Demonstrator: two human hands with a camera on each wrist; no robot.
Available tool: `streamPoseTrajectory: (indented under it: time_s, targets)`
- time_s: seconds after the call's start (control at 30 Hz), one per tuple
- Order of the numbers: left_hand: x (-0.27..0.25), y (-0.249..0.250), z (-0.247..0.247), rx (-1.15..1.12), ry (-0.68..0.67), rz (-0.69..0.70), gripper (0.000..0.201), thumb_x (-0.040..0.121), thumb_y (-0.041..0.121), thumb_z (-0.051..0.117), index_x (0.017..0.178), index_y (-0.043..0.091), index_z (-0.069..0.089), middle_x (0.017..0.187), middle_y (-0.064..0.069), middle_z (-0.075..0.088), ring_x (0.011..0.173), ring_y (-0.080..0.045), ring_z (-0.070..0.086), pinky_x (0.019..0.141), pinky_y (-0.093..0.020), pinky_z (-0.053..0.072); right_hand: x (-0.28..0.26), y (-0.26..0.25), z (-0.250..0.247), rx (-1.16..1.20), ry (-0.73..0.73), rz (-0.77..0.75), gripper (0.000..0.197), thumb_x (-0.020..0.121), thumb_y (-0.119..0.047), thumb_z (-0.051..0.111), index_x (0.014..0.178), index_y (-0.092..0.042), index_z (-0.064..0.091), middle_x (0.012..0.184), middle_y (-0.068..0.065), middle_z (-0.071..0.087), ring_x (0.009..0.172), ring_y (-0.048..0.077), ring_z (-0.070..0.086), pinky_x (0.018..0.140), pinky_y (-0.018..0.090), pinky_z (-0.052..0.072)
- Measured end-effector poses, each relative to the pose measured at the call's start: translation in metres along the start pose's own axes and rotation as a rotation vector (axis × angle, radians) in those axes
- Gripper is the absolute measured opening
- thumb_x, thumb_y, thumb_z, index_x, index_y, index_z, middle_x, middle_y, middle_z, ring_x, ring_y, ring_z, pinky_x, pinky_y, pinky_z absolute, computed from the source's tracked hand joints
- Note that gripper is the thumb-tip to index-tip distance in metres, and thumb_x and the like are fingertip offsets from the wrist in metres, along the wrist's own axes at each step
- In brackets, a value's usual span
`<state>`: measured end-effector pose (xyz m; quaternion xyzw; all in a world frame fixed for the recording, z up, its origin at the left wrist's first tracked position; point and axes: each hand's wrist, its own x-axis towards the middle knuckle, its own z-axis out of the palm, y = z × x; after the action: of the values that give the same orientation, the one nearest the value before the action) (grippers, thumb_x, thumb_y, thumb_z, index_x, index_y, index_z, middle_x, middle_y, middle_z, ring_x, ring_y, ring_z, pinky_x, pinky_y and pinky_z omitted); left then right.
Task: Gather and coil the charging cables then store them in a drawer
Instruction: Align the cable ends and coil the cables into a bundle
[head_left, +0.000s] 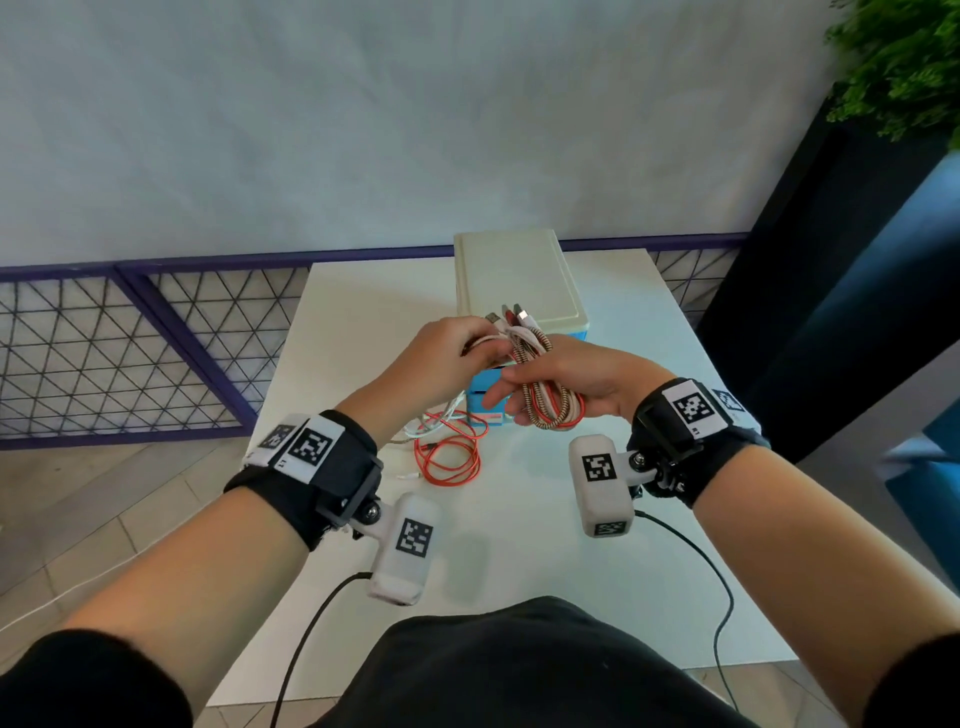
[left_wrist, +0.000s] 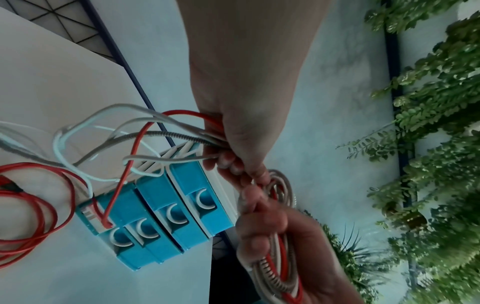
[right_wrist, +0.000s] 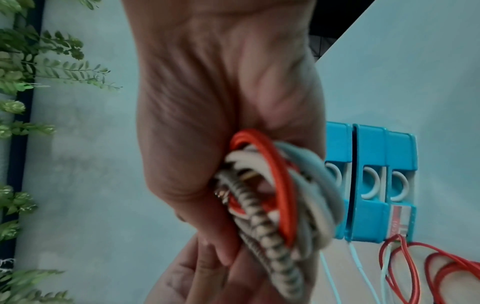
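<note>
Cables coiled, red, white and braided, looped through right hand, fingers curled round the bundle, held above desk. USB plugs sticking up just beyond that grip. Left hand pinching several loose strands just left of the coil, touching right fingertips. Slack strands hanging from left grip down to loose red cable lying on desk below. Blue drawer unit behind and under both hands, drawers closed, cream lid on top.
</note>
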<state>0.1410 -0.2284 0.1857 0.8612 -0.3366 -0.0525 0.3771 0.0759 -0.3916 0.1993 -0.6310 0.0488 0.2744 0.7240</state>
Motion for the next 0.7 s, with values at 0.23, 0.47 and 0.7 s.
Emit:
streamPoseTrajectory:
  time_s: [0.23, 0.47, 0.7]
  targets:
    - [-0.002, 0.007, 0.001, -0.627, -0.072, -0.495, 0.042, 0.085, 0.056, 0.053, 0.086, 0.015, 0.048, 0.049, 0.004, 0.039, 0.035, -0.007, 0.031, 0.040, -0.021, 0.034, 0.010, 0.001, -0.004, -0.077, 0.186, -0.117, 0.015, 0.099, -0.009, 0.047, 0.112, -0.002, 0.051, 0.066, 0.004, 0.058, 0.040, 0.006, 0.043, 0.046, 0.023, 0.043]
    - [-0.019, -0.008, -0.019, -1.123, -0.572, -0.507, 0.049, 0.094, 0.054, 0.025, 0.083, 0.015, 0.052, 0.055, 0.006, 0.041, 0.046, -0.009, 0.041, 0.072, -0.025, 0.045, 0.017, 0.001, -0.016, -0.036, 0.333, -0.213, 0.011, 0.099, -0.014, 0.049, 0.095, -0.007, 0.055, 0.068, 0.004, 0.051, 0.043, 0.007, 0.044, 0.048, 0.025, 0.046]
    - [-0.020, 0.001, -0.003, -0.945, -0.363, -0.374, 0.030, 0.101, 0.028, 0.028, 0.080, 0.014, 0.045, 0.061, 0.004, 0.042, 0.050, -0.010, 0.045, 0.079, -0.031, 0.033, 0.028, 0.005, -0.009, 0.025, 0.395, -0.280, 0.021, 0.097, -0.029, 0.053, 0.095, -0.009, 0.057, 0.065, 0.000, 0.048, 0.054, 0.013, 0.050, 0.053, 0.029, 0.048]
